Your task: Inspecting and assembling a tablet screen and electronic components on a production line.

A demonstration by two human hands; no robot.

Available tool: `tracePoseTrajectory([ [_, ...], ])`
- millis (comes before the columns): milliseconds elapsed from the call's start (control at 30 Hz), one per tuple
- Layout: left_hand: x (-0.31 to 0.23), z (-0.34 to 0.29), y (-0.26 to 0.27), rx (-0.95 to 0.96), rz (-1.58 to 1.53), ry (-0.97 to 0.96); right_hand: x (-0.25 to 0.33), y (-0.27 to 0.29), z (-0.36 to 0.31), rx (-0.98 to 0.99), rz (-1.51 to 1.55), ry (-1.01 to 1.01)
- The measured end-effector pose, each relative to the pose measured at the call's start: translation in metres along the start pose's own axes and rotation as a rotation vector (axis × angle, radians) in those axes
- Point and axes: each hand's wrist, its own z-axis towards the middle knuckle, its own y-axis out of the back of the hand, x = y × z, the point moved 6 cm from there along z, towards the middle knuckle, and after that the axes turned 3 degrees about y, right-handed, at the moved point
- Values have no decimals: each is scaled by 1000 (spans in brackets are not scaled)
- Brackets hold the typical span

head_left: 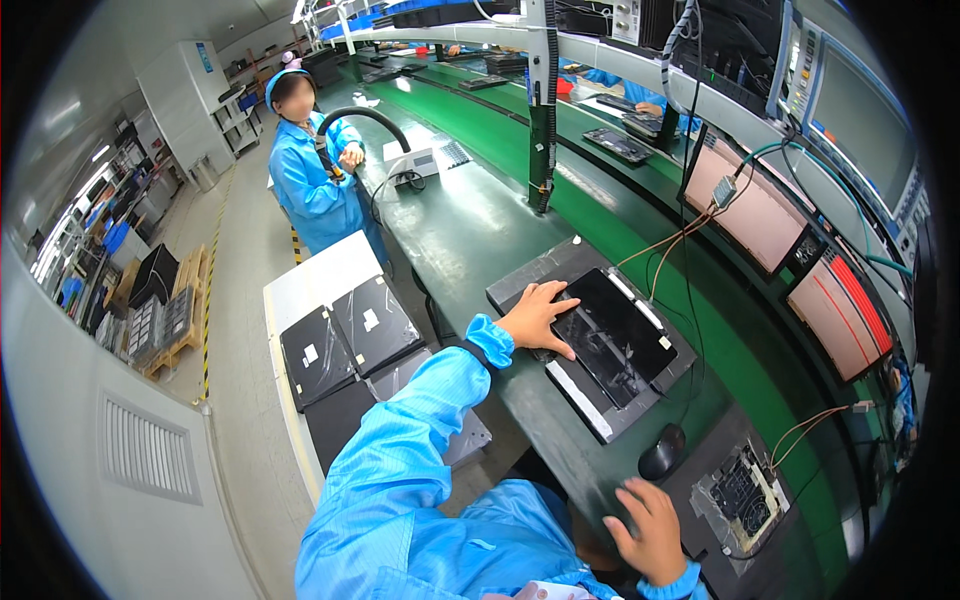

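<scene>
My left hand (535, 320) reaches across the bench, its fingers spread over the left edge of a flat black screen panel (620, 345). The panel lies on a dark grey padded base (525, 272), which has white strips along two sides. Lower right, my right hand (652, 530) hovers by the bench's near edge, fingers apart and nothing in them. Just beyond it sits a black computer mouse (661, 452). To its right is a dark fixture holding an exposed circuit board (745, 495), with thin wires leading off it.
Left of me, a white-edged cart (325, 268) carries several film-wrapped black panels (375, 322). A person in blue (318, 190) stands farther along, beside a white box (410, 165) with a black hose. A metal post (542, 110) rises from the bench; monitors (860, 125) and cables hang at right.
</scene>
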Motion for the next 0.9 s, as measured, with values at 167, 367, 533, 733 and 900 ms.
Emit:
tracePoseTrajectory([
  [167, -5, 10, 0, -25, -8, -16, -21, 20, -91, -344, -82, -344],
  [367, 7, 2, -4, -26, -43, 33, -39, 13, -168, -534, -209, -483],
  [533, -41, -31, -4, -170, 69, 173, -37, 25, -219, -618, -559, -622],
  [733, -115, -100, -26, -399, -85, 225, -33, 34, -254, -658, -869, -626],
  [900, -133, -116, -47, -459, -103, 280, -80, 18, -320, -634, -819, -716],
])
